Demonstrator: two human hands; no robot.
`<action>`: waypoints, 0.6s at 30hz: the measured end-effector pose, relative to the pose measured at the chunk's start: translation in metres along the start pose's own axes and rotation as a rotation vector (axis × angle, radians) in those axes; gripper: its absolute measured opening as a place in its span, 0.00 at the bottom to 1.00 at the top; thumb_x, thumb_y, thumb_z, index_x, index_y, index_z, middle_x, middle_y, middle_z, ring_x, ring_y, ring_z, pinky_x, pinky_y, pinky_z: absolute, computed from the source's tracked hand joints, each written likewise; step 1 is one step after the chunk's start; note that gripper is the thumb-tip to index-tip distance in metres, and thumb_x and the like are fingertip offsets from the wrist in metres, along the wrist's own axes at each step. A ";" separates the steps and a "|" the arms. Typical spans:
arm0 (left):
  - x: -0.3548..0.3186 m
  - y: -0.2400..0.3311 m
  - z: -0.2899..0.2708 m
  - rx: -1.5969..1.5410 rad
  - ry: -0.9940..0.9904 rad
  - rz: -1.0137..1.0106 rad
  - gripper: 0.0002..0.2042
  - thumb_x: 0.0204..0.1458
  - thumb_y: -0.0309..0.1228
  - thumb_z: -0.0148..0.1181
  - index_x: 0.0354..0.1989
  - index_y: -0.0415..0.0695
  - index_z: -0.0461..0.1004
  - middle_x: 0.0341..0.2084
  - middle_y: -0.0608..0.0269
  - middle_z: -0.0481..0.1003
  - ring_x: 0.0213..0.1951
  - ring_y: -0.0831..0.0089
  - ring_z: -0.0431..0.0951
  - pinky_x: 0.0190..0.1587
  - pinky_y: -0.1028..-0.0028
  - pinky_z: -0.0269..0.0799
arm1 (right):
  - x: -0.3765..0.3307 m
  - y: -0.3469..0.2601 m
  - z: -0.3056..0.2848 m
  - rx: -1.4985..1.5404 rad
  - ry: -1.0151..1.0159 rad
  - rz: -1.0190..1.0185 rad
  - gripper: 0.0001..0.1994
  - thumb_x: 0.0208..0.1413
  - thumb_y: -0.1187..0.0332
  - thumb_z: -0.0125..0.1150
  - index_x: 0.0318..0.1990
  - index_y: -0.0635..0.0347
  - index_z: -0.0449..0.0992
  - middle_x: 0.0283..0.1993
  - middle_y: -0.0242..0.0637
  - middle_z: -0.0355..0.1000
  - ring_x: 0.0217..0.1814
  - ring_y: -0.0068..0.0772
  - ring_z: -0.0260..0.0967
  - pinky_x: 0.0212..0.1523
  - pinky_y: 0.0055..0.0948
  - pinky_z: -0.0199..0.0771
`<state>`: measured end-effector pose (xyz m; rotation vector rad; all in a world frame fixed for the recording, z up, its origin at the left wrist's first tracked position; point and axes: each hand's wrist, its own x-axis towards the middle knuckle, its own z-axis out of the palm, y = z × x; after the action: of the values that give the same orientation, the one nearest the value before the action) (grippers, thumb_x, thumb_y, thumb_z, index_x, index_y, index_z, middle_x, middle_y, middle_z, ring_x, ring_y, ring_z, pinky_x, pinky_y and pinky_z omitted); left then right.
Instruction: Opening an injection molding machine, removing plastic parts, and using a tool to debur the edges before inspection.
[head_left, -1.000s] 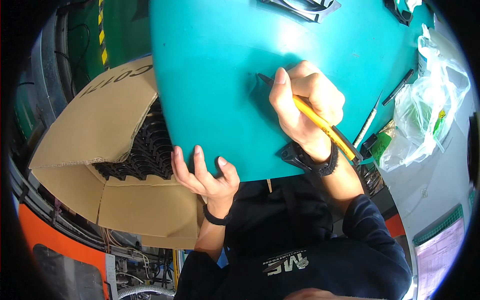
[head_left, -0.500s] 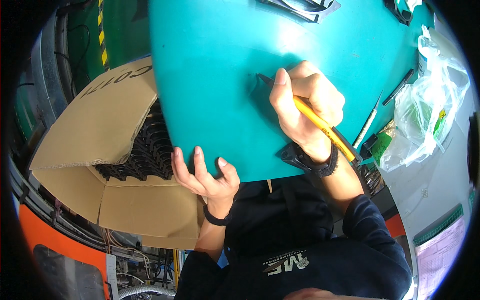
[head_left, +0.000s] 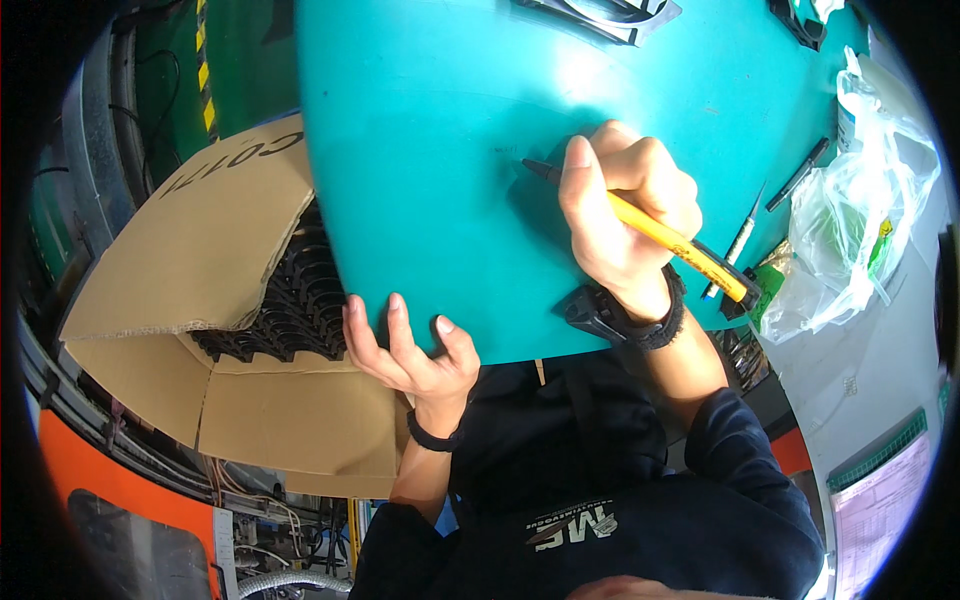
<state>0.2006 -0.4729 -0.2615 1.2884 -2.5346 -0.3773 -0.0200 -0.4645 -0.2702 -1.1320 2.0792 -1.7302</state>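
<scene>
Probably for steadiness, the left hand (head_left: 425,370) rests at the counter (head_left: 430,220) edge, fingers spread, holding nothing. Over the counter, the right hand (head_left: 632,225) pinches the pen (head_left: 685,251) aslant, tip low, likely for control. Beyond lies a frame (head_left: 632,38).

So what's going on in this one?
A person's right hand grips a yellow pen-like tool, its dark tip pointing at the teal work surface; whether it touches is unclear. The left hand rests at the surface's near edge. To the left, an open cardboard box holds dark curved parts.
</scene>
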 end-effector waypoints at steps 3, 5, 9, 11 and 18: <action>0.001 0.000 0.001 0.005 0.007 0.005 0.21 0.56 0.36 0.51 0.53 0.33 0.68 0.59 0.36 0.60 0.59 0.43 0.62 0.58 0.50 0.59 | -0.002 0.002 0.000 0.068 0.028 0.042 0.11 0.53 0.85 0.58 0.25 0.62 0.65 0.17 0.33 0.65 0.15 0.17 0.56 0.17 0.19 0.55; 0.002 -0.001 0.002 -0.001 0.013 0.011 0.21 0.56 0.36 0.51 0.53 0.33 0.69 0.59 0.37 0.60 0.59 0.43 0.62 0.58 0.50 0.59 | -0.003 0.003 -0.003 0.116 0.044 0.053 0.09 0.54 0.83 0.57 0.27 0.62 0.65 0.18 0.34 0.66 0.16 0.18 0.58 0.17 0.18 0.57; 0.004 0.000 0.002 0.005 0.030 0.014 0.20 0.55 0.35 0.51 0.53 0.33 0.69 0.58 0.38 0.61 0.58 0.44 0.63 0.58 0.50 0.59 | 0.000 -0.010 -0.005 0.179 0.113 0.237 0.06 0.58 0.80 0.55 0.30 0.63 0.67 0.18 0.35 0.67 0.16 0.17 0.61 0.18 0.17 0.59; 0.005 0.002 0.000 0.002 0.031 0.006 0.20 0.54 0.34 0.51 0.52 0.34 0.69 0.58 0.38 0.61 0.58 0.44 0.63 0.58 0.50 0.59 | -0.002 -0.017 -0.009 0.241 0.146 0.364 0.05 0.52 0.78 0.66 0.32 0.64 0.73 0.20 0.30 0.71 0.20 0.12 0.63 0.21 0.14 0.60; 0.007 0.009 -0.008 -0.019 0.038 -0.014 0.20 0.53 0.32 0.52 0.53 0.36 0.69 0.58 0.42 0.62 0.57 0.44 0.64 0.57 0.51 0.61 | -0.034 -0.045 -0.067 -0.439 -0.241 0.265 0.18 0.46 0.81 0.62 0.47 0.60 0.75 0.43 0.44 0.74 0.41 0.46 0.71 0.44 0.32 0.73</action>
<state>0.1929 -0.4749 -0.2500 1.2942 -2.4861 -0.3747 -0.0180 -0.3924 -0.2201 -1.0430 2.3827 -0.9941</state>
